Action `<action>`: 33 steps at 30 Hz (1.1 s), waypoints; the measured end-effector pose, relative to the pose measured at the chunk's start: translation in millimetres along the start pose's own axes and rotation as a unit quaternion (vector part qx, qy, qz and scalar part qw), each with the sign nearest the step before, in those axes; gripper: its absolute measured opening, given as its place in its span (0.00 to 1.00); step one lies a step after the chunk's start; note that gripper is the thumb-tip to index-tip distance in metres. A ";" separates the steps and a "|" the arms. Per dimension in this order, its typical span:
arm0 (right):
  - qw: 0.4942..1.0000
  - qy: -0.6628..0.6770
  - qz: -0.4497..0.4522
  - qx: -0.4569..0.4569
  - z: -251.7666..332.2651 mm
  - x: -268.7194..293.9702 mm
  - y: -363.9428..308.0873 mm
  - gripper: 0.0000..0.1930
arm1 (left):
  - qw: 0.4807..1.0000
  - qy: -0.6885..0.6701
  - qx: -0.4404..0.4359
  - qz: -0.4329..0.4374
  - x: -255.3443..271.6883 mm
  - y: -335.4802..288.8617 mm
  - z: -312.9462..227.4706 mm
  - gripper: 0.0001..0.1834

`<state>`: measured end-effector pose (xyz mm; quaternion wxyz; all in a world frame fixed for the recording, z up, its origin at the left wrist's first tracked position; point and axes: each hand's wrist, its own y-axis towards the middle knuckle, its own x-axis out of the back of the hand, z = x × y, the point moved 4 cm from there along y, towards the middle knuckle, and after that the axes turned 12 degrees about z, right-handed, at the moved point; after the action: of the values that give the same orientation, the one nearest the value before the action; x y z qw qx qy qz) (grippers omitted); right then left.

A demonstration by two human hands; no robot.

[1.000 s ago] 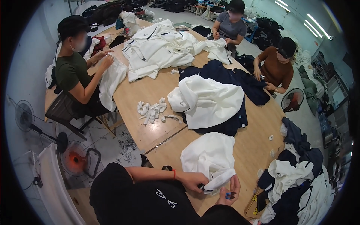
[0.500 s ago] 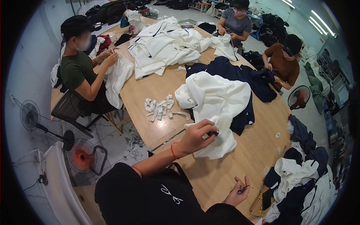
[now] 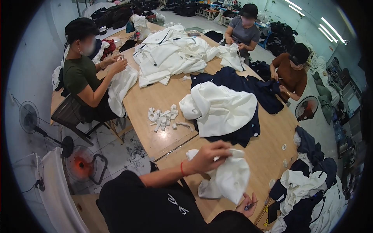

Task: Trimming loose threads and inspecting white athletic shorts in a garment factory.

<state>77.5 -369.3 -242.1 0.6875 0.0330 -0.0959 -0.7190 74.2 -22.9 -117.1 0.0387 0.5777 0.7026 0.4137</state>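
Observation:
My left hand (image 3: 213, 157), a red string round its wrist, grips a white cloth garment (image 3: 231, 176) by its upper edge. The garment hangs bunched over the near part of the table, its lower tip close to my right hand. My right hand (image 3: 244, 206) is low in the view, palm partly up, fingers curled round small dark-bluish thread snips (image 3: 250, 206). Farther off, a folded white garment (image 3: 221, 105) lies on dark navy garments (image 3: 248, 128). White cloth strips (image 3: 165, 118) lie left of it.
A big white garment heap (image 3: 171, 54) covers the table's far part. Three co-workers handle cloth around the table (image 3: 151, 97). Mixed navy and white garments (image 3: 307, 186) pile up at the right. Fans stand at the left (image 3: 81, 165) and right (image 3: 307, 108).
My left hand has drawn a white garment off the stack toward me, and it now hangs apart from the folded one. My right hand stays low with the snips, near the garment's lower tip.

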 end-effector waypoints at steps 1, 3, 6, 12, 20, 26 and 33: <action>0.999 -0.021 0.013 -0.040 1.7 5.8 -3.1 0.22 | 1.000 -0.015 -0.007 -0.006 -2.3 -11.4 -9.2 0.16; 0.995 -0.028 0.035 -0.090 -0.6 7.8 -0.6 0.23 | 1.000 -0.011 -0.011 -0.002 -2.7 -13.2 -8.0 0.15; 0.991 0.006 0.072 -0.113 13.2 -9.3 -5.8 0.24 | 1.000 -0.014 -0.018 -0.004 4.1 -10.3 -6.3 0.13; 0.972 -0.003 0.233 -0.001 99.7 -83.2 -17.1 0.23 | 0.981 -0.105 -0.140 0.080 -17.0 1.4 -54.4 0.09; 0.962 -0.225 0.079 0.135 100.3 -74.4 -18.2 0.09 | 0.988 -0.053 -0.095 0.105 -28.4 -18.3 -38.5 0.09; 0.983 -0.170 -0.022 0.070 90.8 -50.4 -11.8 0.09 | 0.952 -0.115 0.010 0.283 -91.5 -56.1 -8.9 0.21; 0.955 -0.187 -0.156 0.167 83.4 -19.2 -9.4 0.09 | 0.956 0.005 0.092 0.279 -94.0 -72.6 13.0 0.11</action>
<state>54.3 -342.1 -163.8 0.5212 0.0273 -0.3354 -0.7843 55.5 -94.6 -210.9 -0.1350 0.7499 0.5487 0.3440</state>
